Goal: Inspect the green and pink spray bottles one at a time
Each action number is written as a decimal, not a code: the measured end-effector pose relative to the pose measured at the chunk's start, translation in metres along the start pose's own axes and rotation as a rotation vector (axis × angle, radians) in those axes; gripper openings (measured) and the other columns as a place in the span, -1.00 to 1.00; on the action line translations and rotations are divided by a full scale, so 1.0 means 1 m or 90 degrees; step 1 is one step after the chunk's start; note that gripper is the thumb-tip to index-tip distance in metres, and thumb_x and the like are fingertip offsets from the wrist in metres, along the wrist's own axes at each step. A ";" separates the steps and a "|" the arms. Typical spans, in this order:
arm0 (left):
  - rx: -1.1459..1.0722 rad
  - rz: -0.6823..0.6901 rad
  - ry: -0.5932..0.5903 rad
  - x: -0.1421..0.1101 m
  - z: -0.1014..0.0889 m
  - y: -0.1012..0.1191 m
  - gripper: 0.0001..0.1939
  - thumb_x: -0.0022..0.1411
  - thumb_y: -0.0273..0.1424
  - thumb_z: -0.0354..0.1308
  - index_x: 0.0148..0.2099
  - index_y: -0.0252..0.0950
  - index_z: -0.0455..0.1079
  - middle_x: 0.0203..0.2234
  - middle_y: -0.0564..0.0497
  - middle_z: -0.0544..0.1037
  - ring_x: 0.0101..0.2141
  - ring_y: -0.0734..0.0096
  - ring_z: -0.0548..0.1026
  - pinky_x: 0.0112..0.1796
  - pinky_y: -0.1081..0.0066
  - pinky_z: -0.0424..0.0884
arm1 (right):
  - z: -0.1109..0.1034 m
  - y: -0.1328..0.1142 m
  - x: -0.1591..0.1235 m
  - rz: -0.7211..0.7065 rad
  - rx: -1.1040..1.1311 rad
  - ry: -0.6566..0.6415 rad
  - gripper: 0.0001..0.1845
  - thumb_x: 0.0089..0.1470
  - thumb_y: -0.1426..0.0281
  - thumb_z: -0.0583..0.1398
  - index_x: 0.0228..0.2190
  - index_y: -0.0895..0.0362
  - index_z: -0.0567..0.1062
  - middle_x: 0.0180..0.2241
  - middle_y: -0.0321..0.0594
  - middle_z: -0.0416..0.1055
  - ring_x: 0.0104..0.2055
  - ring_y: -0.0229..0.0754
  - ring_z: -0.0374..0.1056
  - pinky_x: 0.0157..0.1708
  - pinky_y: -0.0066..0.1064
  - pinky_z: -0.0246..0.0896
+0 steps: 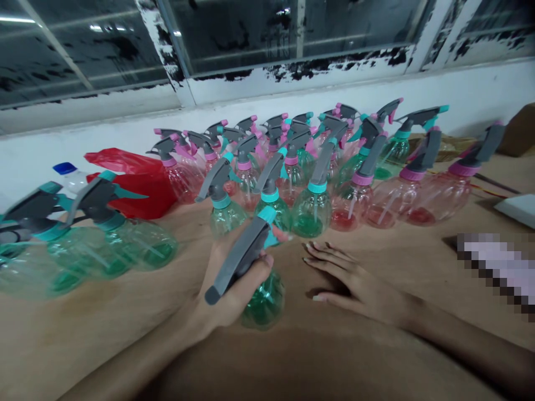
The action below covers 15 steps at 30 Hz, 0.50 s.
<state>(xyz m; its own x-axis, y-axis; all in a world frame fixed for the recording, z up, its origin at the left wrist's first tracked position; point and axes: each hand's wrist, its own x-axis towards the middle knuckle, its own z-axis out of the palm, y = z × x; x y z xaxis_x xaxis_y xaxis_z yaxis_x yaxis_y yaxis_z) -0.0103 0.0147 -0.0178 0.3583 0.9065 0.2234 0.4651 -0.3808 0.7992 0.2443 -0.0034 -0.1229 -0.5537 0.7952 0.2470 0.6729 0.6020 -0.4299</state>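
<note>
My left hand [234,289] is wrapped round the neck of a green spray bottle [263,301] with a grey trigger head and teal collar, standing on the brown table [125,328]. My right hand [351,278] lies flat on the table just right of that bottle, fingers stretched out and holding nothing. Behind both hands stands a crowd of several spray bottles [292,167], some green with teal collars, some pink with pink collars.
More green spray bottles [96,239] stand at the left. A red plastic bag [137,184] and a white bottle with a blue cap [69,174] lie by the white wall. A white flat object [518,209] and a brown box [520,131] sit at the right.
</note>
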 end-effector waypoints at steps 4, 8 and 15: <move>0.029 0.006 0.040 0.005 0.002 0.012 -0.92 0.16 -0.33 0.06 -0.37 -0.18 0.32 -0.58 0.12 0.44 -0.57 0.42 0.41 -0.52 0.43 0.36 | -0.001 0.001 0.000 -0.001 -0.011 -0.011 -0.33 0.14 0.08 0.12 0.22 -0.01 0.12 0.28 -0.21 0.03 0.31 -0.04 -0.08 0.25 0.01 -0.12; 0.047 0.021 0.033 0.008 0.004 0.017 -0.97 0.12 -0.37 0.06 -0.38 -0.16 0.30 -0.55 0.12 0.45 -0.53 0.39 0.43 -0.48 0.41 0.37 | -0.001 0.001 0.001 -0.007 0.003 -0.004 -0.33 0.13 0.08 0.13 0.21 -0.02 0.14 0.27 -0.20 0.06 0.30 -0.02 -0.06 0.24 0.02 -0.11; 0.024 0.036 0.028 0.007 0.004 0.017 -0.92 0.11 -0.39 0.05 -0.44 -0.16 0.28 -0.57 0.12 0.44 -0.57 0.41 0.39 -0.53 0.43 0.34 | 0.000 0.000 0.000 0.005 -0.003 -0.008 -0.33 0.13 0.07 0.12 0.21 -0.02 0.14 0.27 -0.22 0.05 0.31 -0.04 -0.08 0.25 0.00 -0.11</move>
<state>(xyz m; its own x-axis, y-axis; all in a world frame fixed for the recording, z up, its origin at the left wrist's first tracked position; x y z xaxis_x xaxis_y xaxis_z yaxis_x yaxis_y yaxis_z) 0.0032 0.0141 -0.0046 0.3488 0.8904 0.2924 0.4754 -0.4370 0.7636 0.2445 -0.0028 -0.1226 -0.5545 0.7988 0.2332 0.6794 0.5964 -0.4275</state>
